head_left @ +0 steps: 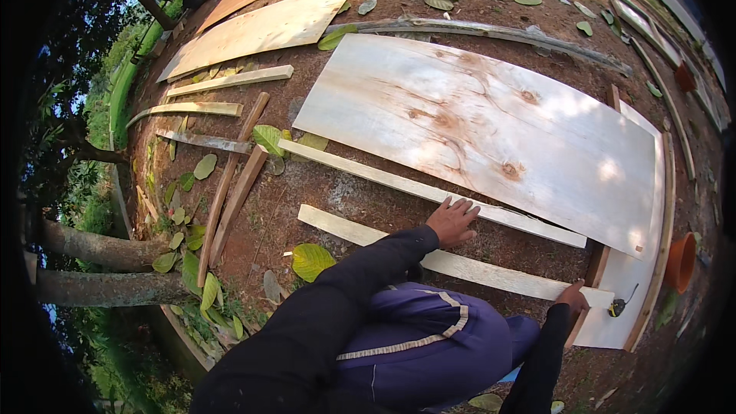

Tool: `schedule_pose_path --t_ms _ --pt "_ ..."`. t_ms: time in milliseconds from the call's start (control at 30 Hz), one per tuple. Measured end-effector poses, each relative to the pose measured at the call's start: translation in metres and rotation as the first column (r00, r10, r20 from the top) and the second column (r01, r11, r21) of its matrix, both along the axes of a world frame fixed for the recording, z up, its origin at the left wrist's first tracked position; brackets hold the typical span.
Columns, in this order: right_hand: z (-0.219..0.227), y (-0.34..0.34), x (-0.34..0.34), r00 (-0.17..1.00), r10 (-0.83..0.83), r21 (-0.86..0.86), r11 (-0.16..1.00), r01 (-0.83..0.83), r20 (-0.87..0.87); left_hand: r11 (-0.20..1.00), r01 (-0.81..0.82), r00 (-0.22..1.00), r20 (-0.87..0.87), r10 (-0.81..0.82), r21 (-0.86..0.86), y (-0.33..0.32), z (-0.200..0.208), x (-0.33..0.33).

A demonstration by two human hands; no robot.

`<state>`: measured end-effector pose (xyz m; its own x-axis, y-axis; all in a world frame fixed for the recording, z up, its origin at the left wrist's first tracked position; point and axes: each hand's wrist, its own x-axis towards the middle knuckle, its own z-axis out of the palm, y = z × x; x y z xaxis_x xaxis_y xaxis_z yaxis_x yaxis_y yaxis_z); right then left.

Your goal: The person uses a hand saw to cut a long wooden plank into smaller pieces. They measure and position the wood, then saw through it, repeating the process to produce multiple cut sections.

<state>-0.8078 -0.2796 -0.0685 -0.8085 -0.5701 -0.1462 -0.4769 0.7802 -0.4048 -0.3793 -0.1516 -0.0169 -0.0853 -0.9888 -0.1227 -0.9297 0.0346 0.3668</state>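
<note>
My left hand (454,222) has its fingers spread, the tips lying on the edge of a long pale wooden strip (368,174) beside the big plywood sheet (460,115). Closer to my body, a second pale wooden strip (498,272) runs roughly parallel to it. My right hand (573,297) is closed around that nearer strip close to its right end. Beside this end, a black and yellow tape measure (616,307) rests on a white panel (602,330).
Brown wooden battens (238,203) lie on the soil at left, near tree trunks (115,289). More plywood (261,31) and pale battens (230,80) lie beyond. An orange pot (680,262) stands at right. Large leaves (312,261) are scattered about.
</note>
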Motion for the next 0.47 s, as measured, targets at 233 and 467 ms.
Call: schedule_pose_path --t_ms 233,467 --pt "-0.056 -0.001 -0.038 0.989 -0.039 -0.222 0.975 0.007 -0.14 0.894 -0.408 0.9 0.081 0.427 -0.187 0.099 -0.034 0.118" --pt "-0.079 -0.004 -0.076 0.984 0.173 -0.427 0.894 -0.138 0.044 0.896 -0.342 0.894 0.196 0.403 -0.283 0.109 -0.039 0.197"
